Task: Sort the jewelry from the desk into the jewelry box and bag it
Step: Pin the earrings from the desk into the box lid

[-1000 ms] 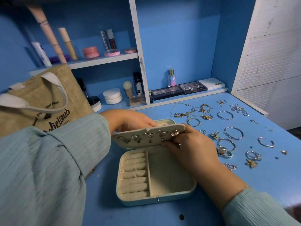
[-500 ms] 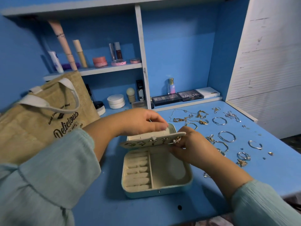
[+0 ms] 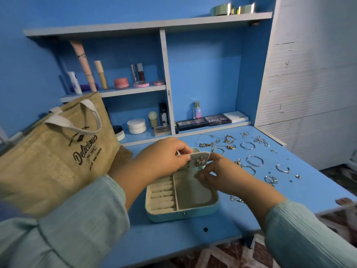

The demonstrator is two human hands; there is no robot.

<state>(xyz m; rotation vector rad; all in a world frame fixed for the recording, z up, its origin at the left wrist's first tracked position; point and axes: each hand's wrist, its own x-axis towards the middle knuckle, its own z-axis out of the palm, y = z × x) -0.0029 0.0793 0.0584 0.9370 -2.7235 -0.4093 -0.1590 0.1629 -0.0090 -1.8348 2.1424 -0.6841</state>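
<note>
A small mint jewelry box (image 3: 182,214) lies open on the blue desk, with ring rolls on its left side and a bare cream compartment on its right. My left hand (image 3: 164,157) grips the cream earring panel (image 3: 200,161) at the box's back, with a butterfly earring pinned on it. My right hand (image 3: 218,172) pinches the panel's lower right edge. Loose rings, bangles (image 3: 254,160) and gold chains (image 3: 216,143) are scattered on the desk to the right. A tan jute bag (image 3: 56,151) stands at the left.
Shelves behind hold cosmetics, eyeshadow palettes (image 3: 203,121), a perfume bottle (image 3: 197,110) and cream jars (image 3: 136,125). The desk's front edge (image 3: 173,254) runs close below the box. A white slatted panel closes the right side.
The view has tilted up and back, showing more shelf. Both hands have turned the earring panel more upright at the back of the box; my left hand now covers most of it.
</note>
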